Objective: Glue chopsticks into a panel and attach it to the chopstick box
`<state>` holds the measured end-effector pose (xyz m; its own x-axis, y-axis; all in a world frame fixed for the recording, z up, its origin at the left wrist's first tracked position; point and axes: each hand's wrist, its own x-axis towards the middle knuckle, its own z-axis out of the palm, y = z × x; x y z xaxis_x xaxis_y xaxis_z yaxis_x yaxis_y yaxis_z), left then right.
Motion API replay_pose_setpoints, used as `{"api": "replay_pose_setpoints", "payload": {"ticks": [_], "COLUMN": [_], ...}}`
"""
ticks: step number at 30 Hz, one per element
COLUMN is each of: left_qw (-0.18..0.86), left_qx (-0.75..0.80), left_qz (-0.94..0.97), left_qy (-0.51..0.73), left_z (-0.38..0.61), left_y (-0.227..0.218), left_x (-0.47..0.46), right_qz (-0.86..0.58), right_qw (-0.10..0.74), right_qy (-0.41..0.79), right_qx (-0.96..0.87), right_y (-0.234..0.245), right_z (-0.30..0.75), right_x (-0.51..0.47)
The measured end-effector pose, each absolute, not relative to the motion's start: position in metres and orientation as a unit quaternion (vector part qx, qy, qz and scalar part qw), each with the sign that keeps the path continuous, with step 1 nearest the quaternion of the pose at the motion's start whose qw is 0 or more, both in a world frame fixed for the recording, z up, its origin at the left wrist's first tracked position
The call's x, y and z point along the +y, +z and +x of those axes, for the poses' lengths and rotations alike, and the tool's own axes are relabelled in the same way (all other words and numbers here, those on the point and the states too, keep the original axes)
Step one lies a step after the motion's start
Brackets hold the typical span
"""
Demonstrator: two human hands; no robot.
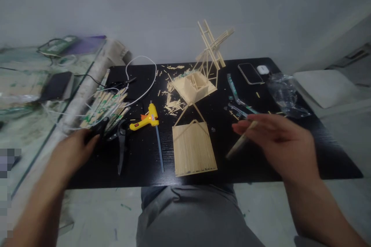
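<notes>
My left hand [74, 148], at the table's left, has its fingers closed around one handle of a black-handled pliers-like tool [121, 148]; its jaws are hard to make out. My right hand [282, 144] pinches a short wooden stick [242, 141], tilted down to the left and blurred. Between my hands lies a flat panel of wooden sticks [194, 148] with a peaked stick frame at its far edge. Behind it stands a stick-built windmill model [197, 85] with crossed blades [213, 42]. A yellow glue gun [147, 117] with a glue stick [159, 148] lies left of the panel.
Bundled wooden sticks [100, 108] and a white cable [142, 58] occupy the left side. Small stick offcuts [174, 104] are scattered near the model. At the right are a phone [249, 73], a white earbud case [262, 70], plastic wrapping [286, 96] and a white stool [324, 87].
</notes>
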<state>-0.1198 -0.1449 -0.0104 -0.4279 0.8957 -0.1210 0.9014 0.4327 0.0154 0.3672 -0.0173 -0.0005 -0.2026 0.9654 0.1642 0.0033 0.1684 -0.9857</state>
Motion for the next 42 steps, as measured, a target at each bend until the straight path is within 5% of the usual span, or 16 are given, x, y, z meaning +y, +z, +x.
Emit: {"api": "replay_pose_setpoints", "payload": {"ticks": [4, 9, 15, 19, 22, 25, 29, 36, 42], "left_qw": [0.011, -0.005, -0.016, 0.046, 0.204, 0.360, 0.403, 0.308, 0.236], "left_qx": [0.835, 0.840, 0.861, 0.822, 0.695, 0.549, 0.468, 0.462, 0.557], "left_qz": [0.537, 0.536, 0.509, 0.532, 0.620, 0.702, 0.744, 0.789, 0.730], "left_qy": [-0.120, -0.090, 0.005, 0.199, 0.303, 0.277, 0.253, 0.263, 0.317], "left_z": [-0.112, -0.106, -0.089, -0.076, -0.050, -0.002, 0.065, 0.079, 0.020], "left_y": [-0.017, -0.013, -0.001, 0.002, 0.002, 0.001, -0.011, -0.025, -0.010], "left_x": [-0.136, -0.128, -0.126, -0.133, -0.139, -0.138, -0.128, -0.117, -0.122], "right_qz": [-0.439, -0.466, -0.475, -0.453, -0.419, -0.339, -0.264, -0.327, -0.395], "right_qw": [0.543, 0.555, 0.553, 0.520, 0.454, 0.273, 0.089, 0.052, 0.069], "right_qy": [0.406, 0.370, 0.379, 0.399, 0.435, 0.538, 0.630, 0.635, 0.505], "right_qx": [-0.590, -0.581, -0.570, -0.604, -0.655, -0.722, -0.725, -0.698, -0.764], "right_y": [-0.008, -0.023, -0.041, -0.044, -0.032, -0.015, -0.011, -0.021, -0.018], "right_z": [0.371, 0.368, 0.363, 0.363, 0.362, 0.354, 0.337, 0.339, 0.392], "right_x": [-0.005, 0.001, -0.002, -0.009, -0.019, -0.031, -0.043, -0.040, 0.008]}}
